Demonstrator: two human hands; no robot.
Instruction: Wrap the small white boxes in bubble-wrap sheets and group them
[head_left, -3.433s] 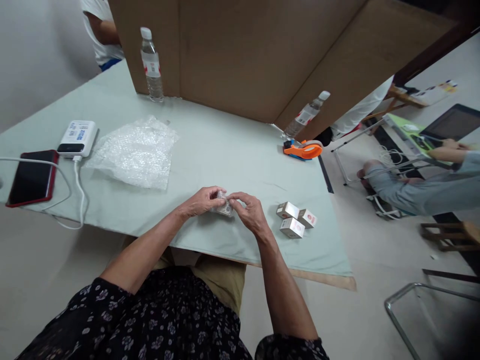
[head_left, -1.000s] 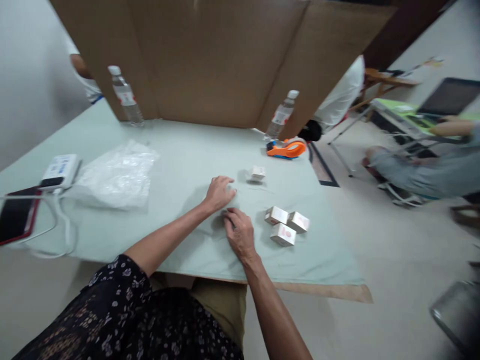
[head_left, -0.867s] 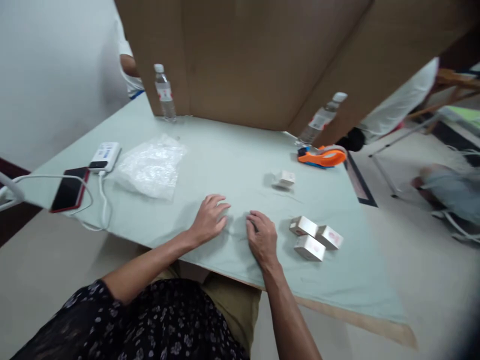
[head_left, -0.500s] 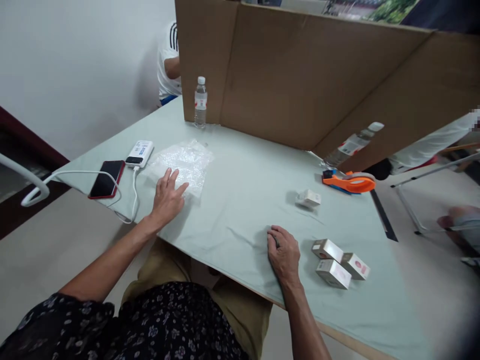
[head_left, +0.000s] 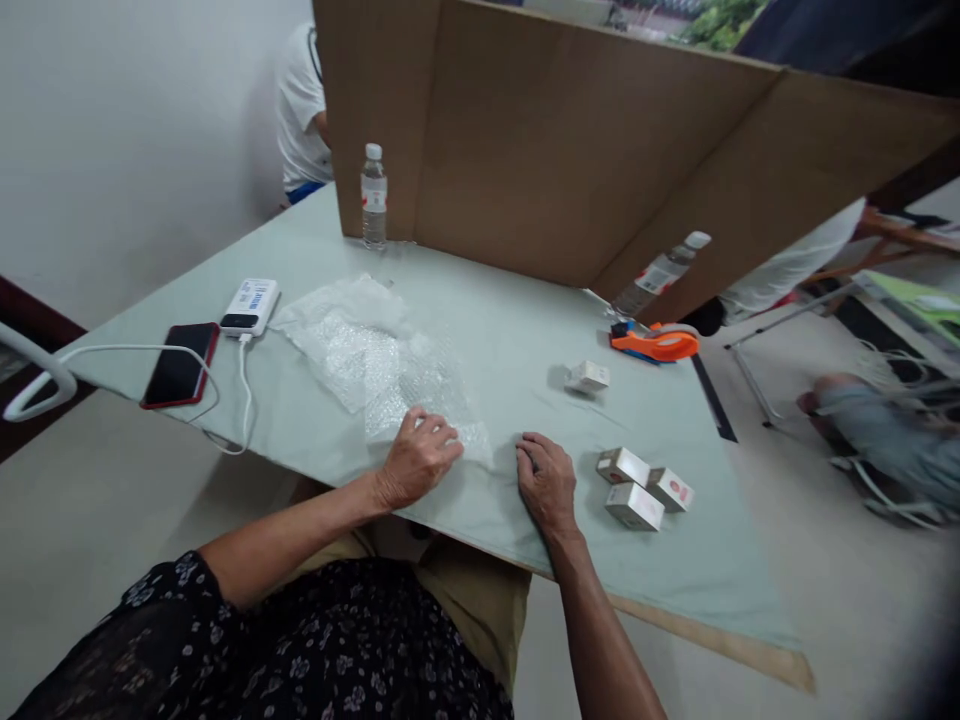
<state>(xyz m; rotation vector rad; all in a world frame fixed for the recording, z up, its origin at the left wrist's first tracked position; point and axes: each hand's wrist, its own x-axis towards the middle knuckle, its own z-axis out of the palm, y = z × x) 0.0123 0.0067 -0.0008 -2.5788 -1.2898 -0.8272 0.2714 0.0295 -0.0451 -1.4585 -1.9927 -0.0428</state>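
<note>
Bubble wrap [head_left: 352,345], clear and pebbled, two overlapping layers on the table [head_left: 517,330], which wears a smooth pale-green cloth. Far layer whitish, crumpled; near layer [head_left: 424,380] flatter, green showing through. Left grip [head_left: 418,462]: fingers bent, grasping the near layer at its near edge; the wrap lies under the fingertips and spreads away beyond them. Right grip [head_left: 549,488]: released, fingers loosely curled, resting on the cloth just beside the wrap's right corner.

To its right, three small white cartons [head_left: 634,506], sharp-edged, clustered. A fourth carton [head_left: 589,377] sits apart, farther back. Orange plastic tape dispenser [head_left: 664,345] beyond that, near a clear bottle [head_left: 660,277]. Brown cardboard panel [head_left: 525,140], creased, stands across the back. Far left: white power bank [head_left: 251,304], glossy black phone [head_left: 180,365] edged in red.
</note>
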